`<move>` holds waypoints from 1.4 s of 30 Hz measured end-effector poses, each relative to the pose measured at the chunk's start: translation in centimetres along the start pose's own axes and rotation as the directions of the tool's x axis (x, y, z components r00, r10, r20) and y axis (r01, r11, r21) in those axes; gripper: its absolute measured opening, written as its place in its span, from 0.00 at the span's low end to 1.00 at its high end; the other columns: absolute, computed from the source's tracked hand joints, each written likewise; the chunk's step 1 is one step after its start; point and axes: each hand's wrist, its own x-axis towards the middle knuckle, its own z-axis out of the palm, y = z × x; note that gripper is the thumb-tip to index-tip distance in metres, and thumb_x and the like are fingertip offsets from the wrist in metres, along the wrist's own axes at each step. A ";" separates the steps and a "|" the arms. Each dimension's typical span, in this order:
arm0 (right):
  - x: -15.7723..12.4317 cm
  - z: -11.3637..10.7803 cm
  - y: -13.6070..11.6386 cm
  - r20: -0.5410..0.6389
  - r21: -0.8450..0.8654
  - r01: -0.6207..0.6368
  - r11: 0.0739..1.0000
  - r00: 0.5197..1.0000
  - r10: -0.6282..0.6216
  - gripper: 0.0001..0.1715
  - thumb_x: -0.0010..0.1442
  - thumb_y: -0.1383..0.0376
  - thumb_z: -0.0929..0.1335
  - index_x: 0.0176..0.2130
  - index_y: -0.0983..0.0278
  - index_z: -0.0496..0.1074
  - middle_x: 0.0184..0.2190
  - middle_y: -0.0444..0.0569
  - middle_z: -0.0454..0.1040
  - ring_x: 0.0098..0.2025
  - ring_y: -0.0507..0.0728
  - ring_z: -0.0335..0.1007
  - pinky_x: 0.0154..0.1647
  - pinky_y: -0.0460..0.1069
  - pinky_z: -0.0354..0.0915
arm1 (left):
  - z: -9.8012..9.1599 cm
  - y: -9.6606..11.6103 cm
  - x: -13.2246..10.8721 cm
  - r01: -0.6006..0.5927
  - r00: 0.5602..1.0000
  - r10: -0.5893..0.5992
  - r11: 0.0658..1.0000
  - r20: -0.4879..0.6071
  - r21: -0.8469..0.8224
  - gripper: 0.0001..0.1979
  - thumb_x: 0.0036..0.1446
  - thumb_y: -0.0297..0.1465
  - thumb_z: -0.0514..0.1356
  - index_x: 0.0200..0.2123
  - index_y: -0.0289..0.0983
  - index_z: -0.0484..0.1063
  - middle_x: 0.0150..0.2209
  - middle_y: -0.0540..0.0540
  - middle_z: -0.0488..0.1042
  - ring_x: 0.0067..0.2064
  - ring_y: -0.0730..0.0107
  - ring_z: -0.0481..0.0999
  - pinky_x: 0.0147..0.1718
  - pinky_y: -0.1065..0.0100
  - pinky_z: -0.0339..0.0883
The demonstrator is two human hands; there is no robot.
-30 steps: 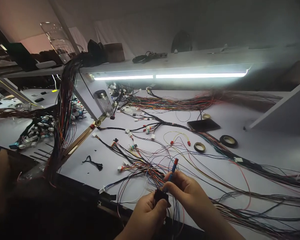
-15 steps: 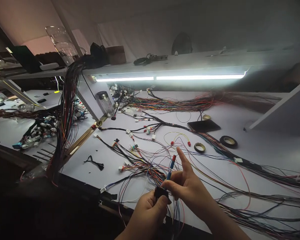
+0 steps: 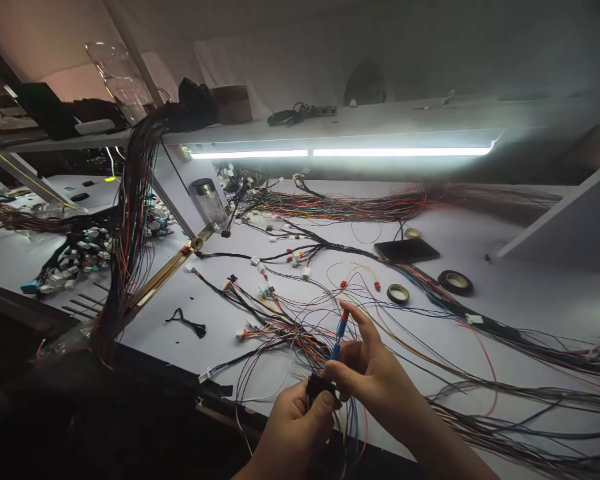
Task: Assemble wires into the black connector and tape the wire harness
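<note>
My left hand [image 3: 297, 420] is closed around a black connector block [image 3: 319, 385] near the table's front edge, with wires hanging below it. In my right hand [image 3: 373, 367] is a slim blue pen-like tool [image 3: 341, 328] with a red end. The thumb and bent fingers grip its lower part, while the index fingertip rests at the red top. Its lower tip meets the connector or lies just beside it; my fingers hide the exact spot. Just beyond my hands lies a tangle of thin coloured wires [image 3: 305, 337] with small plugs.
Black-wrapped harness branches [image 3: 347, 250] cross the table. Tape rolls [image 3: 398, 293], a dark flat phone-like slab [image 3: 407, 251] and a glass jar [image 3: 210, 203] stand behind. A thick wire bundle [image 3: 135, 193] hangs from the shelf [image 3: 370, 121] at left. Loose wires [image 3: 510, 427] spread to the right.
My right index finger has bent from pointing up to touching the tool's red end. The tool has shifted slightly left. My left hand keeps its hold on the connector block.
</note>
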 end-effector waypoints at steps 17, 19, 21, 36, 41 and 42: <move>1.4 -0.5 0.9 0.027 -0.030 -0.075 0.997 0.997 0.075 0.17 0.59 0.54 0.69 0.40 0.65 0.70 0.32 0.47 0.74 0.27 0.50 0.64 0.28 0.46 0.60 | -0.7 0.6 -0.2 0.045 0.998 -0.043 0.998 -0.048 0.039 0.25 0.50 0.53 0.62 0.31 0.34 0.65 0.14 0.62 0.50 0.16 0.83 0.44 0.17 0.73 0.36; 1.4 -0.6 0.9 0.018 -0.068 -0.064 0.996 0.998 0.066 0.15 0.59 0.54 0.69 0.36 0.65 0.70 0.28 0.44 0.71 0.26 0.49 0.62 0.25 0.46 0.58 | -0.7 0.4 -0.2 0.044 0.997 -0.040 0.998 -0.066 0.053 0.25 0.50 0.53 0.62 0.30 0.35 0.65 0.15 0.61 0.50 0.16 0.83 0.45 0.17 0.73 0.37; 1.2 -0.5 0.8 0.004 -0.093 -0.070 0.993 0.997 0.071 0.15 0.59 0.55 0.69 0.36 0.65 0.69 0.27 0.42 0.69 0.24 0.49 0.62 0.25 0.46 0.60 | -0.6 0.4 -0.3 0.042 0.996 -0.036 0.997 -0.087 0.063 0.26 0.49 0.54 0.62 0.30 0.35 0.65 0.15 0.61 0.51 0.17 0.82 0.45 0.17 0.73 0.38; 1.2 -0.4 0.8 0.035 -0.037 -0.068 0.997 0.997 0.070 0.16 0.58 0.58 0.70 0.43 0.64 0.68 0.27 0.42 0.71 0.23 0.51 0.66 0.27 0.48 0.64 | 0.2 0.6 -0.3 0.083 0.993 -0.082 0.996 -0.087 0.015 0.27 0.47 0.54 0.63 0.32 0.34 0.67 0.14 0.62 0.51 0.15 0.83 0.45 0.16 0.73 0.36; 1.7 0.0 0.3 -0.032 0.050 0.022 0.999 0.999 -0.020 0.57 0.55 0.63 0.72 0.68 0.54 0.33 0.23 0.35 0.67 0.23 0.51 0.65 0.28 0.49 0.65 | 0.3 0.6 -0.1 0.096 0.990 -0.107 0.989 -0.095 -0.115 0.25 0.47 0.52 0.64 0.30 0.35 0.67 0.11 0.62 0.51 0.14 0.83 0.42 0.14 0.73 0.34; 1.7 0.1 0.3 -0.025 0.027 0.035 0.999 0.999 -0.035 0.57 0.56 0.63 0.72 0.68 0.54 0.33 0.22 0.34 0.67 0.23 0.51 0.65 0.28 0.49 0.65 | 0.3 0.7 -0.2 0.100 0.988 -0.111 0.989 -0.104 -0.112 0.25 0.47 0.52 0.64 0.30 0.35 0.67 0.11 0.61 0.53 0.14 0.83 0.43 0.14 0.73 0.34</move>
